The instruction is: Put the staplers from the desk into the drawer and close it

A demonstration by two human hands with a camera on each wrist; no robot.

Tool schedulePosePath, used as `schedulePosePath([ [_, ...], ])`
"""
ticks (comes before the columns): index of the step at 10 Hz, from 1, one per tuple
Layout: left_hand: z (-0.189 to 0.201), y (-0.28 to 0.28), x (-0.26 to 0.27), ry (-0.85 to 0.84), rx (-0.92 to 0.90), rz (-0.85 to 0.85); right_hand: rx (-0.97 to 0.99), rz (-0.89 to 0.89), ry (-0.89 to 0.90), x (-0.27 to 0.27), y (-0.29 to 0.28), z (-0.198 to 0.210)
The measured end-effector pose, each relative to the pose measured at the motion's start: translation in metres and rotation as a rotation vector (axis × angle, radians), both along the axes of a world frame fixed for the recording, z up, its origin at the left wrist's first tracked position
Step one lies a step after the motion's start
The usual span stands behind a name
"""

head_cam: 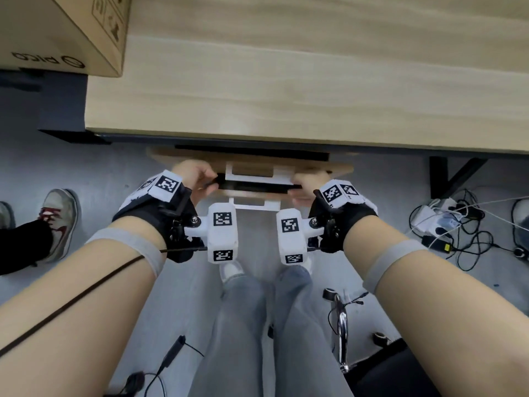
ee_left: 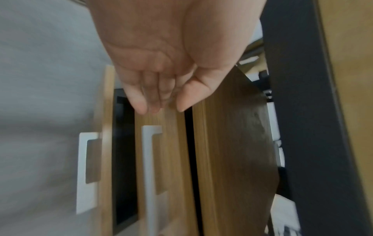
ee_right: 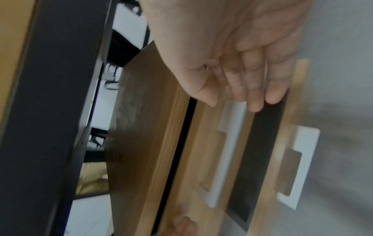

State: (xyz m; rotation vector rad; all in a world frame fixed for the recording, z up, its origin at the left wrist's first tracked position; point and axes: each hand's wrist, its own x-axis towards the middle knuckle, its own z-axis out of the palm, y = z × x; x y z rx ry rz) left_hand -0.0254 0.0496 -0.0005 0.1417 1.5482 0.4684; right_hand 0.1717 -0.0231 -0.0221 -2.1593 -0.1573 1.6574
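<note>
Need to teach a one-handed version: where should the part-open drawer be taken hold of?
By its white handle, coming from the front: it juts out at the middle of the drawer front, with a gap behind the bar for fingers, so the pull stays square.

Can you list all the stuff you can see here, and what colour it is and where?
desk: one, light wood, top of the head view
cardboard box: one, brown, on the desk's left corner
drawers: two wood fronts under the desk, lower one sticking out
handles: two, white, one per drawer front
cables: tangle, black and white, floor at right
shoe: one, grey and red, floor at left
staplers: none showing
left hand: at the drawers' left end
right hand: at the right end
</note>
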Motion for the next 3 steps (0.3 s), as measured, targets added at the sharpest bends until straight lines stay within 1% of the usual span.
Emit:
schedulePosePath([
  [1, 0.001, 0.010, -0.002, -0.003, 0.097, -0.305, 0.054, 0.032, -0.028, 0.008, 0.016, -0.005],
  [2, -0.003, 0.015, 0.003, 0.243, 0.276, -0.699, 0.076, 0.109, -0.072, 0.012, 0.020, -0.012],
  [3, 0.004, 0.015, 0.016, 0.177, 0.127, -0.347, 0.070, 0.160, -0.070, 0.014, 0.020, -0.017],
])
